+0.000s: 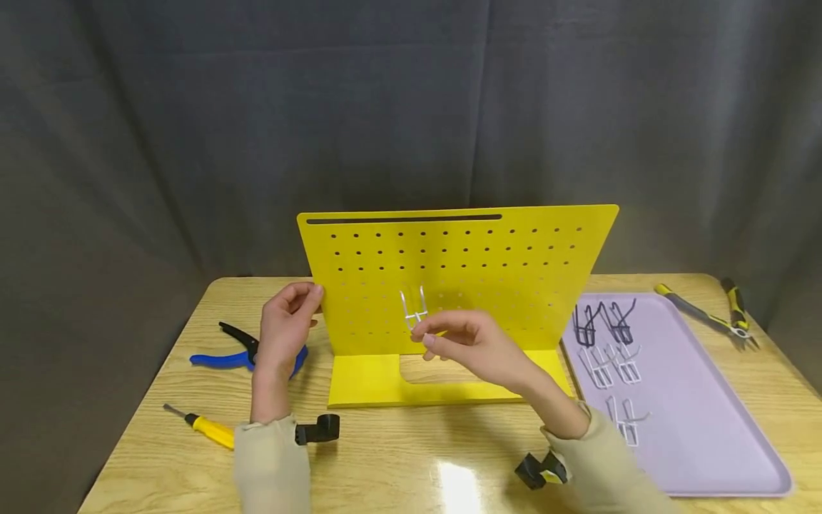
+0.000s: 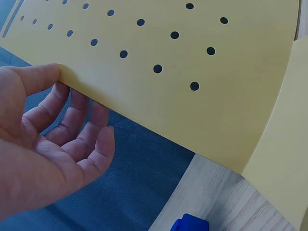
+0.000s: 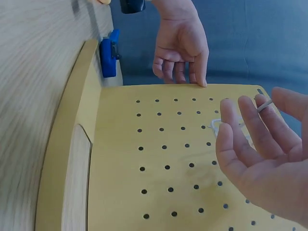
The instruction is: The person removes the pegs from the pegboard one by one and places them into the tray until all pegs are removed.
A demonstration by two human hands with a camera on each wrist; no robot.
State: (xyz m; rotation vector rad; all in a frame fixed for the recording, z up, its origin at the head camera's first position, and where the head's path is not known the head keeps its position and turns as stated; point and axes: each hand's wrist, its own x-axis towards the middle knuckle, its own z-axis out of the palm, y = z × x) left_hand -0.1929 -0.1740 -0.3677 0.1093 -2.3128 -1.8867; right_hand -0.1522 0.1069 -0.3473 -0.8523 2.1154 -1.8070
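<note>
A yellow pegboard with rows of round holes stands upright on its yellow base. My left hand holds its left edge, the thumb at the edge and the fingers toward the back. In front of the board, my right hand pinches a pale wire hook between thumb and fingers. The hook's two prongs point up toward the holes; whether they touch the board I cannot tell. In the right wrist view the fingers partly cover the hook.
On the right, a lilac tray carries black wire hooks and several pale ones. Yellow-and-black pliers lie beyond it. At the left are a blue-handled cutter and a yellow screwdriver.
</note>
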